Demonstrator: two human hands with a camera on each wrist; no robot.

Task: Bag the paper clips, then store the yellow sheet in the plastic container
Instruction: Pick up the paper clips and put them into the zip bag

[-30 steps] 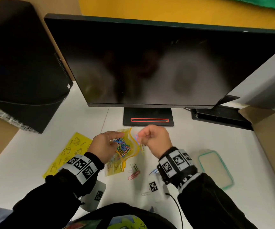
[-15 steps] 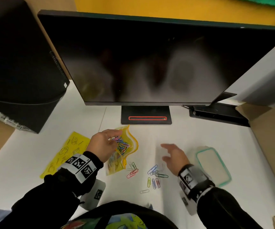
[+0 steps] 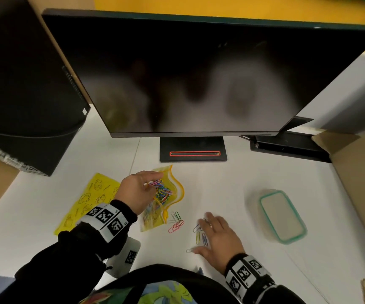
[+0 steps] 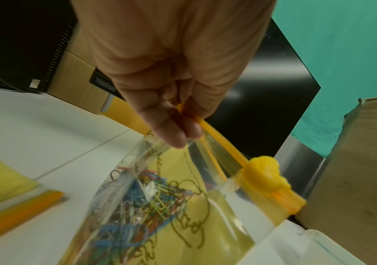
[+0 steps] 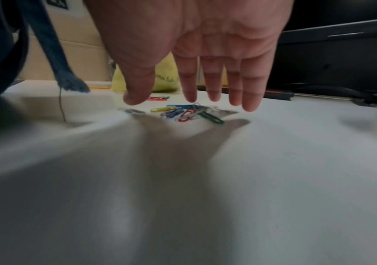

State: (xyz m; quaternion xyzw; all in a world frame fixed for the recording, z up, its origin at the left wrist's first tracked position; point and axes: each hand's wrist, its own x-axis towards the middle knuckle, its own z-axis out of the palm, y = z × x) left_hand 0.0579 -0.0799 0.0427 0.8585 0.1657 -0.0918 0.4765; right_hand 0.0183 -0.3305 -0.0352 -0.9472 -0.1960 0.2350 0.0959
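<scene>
While the black computer tower (image 3: 23, 84) stands at the far left of the white desk (image 3: 232, 183), the flat yellow sheet printed with cartoon line drawings (image 3: 85, 200) lies just in front of it, partly under the left sleeve. Next along, the left hand (image 3: 136, 194) pinches the orange zip strip of a clear plastic zip bag with a yellow printed back (image 4: 182, 206), holding its mouth apart; a tangle of coloured paper clips (image 4: 137, 200) sits inside. Just beside the bag's lower corner, loose paper clips (image 3: 177, 222) lie on the desk, with more (image 5: 187, 112) under the right hand (image 3: 217, 238). That hand hovers palm down, fingers (image 5: 250, 96) straight and spread, gripping nothing. Well to its right rests the rectangular translucent plastic container with a teal-rimmed lid (image 3: 281, 216), closed. Behind everything, the dark monitor (image 3: 199, 73) spans the desk.
</scene>
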